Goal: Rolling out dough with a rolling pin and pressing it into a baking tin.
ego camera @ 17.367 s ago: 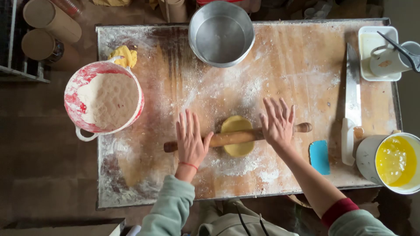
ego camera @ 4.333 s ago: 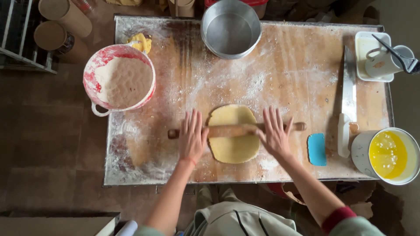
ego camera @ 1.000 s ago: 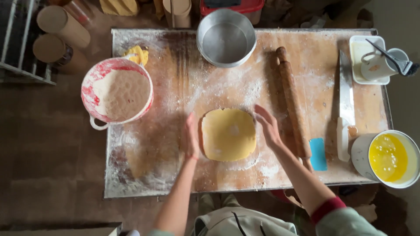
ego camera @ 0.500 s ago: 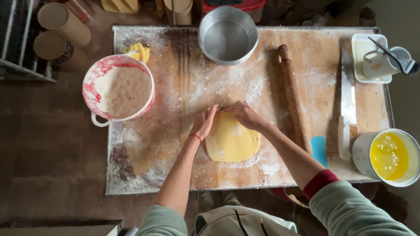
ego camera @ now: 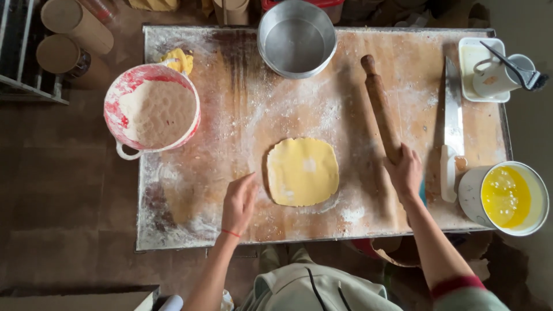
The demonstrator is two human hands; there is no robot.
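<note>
Far left: red-rimmed flour bowl [ego camera: 152, 109] on the floured surface [ego camera: 230, 57]. Left hand [ego camera: 239, 201] flat and open, grip empty, just left of the yellow dough sheet [ego camera: 302, 171]. Right hand [ego camera: 406, 173] closed round the near end of the rolling pin [ego camera: 380, 106], long axis running away and slightly leftward, right of the dough. Knife [ego camera: 452, 126] and bowl of yellow liquid [ego camera: 507, 196] beyond.

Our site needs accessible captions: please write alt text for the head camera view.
Seen from above, a right hand grips a wooden rolling pin beside a flat yellow dough sheet on a floured board; the left hand rests on the board nearby.
</note>
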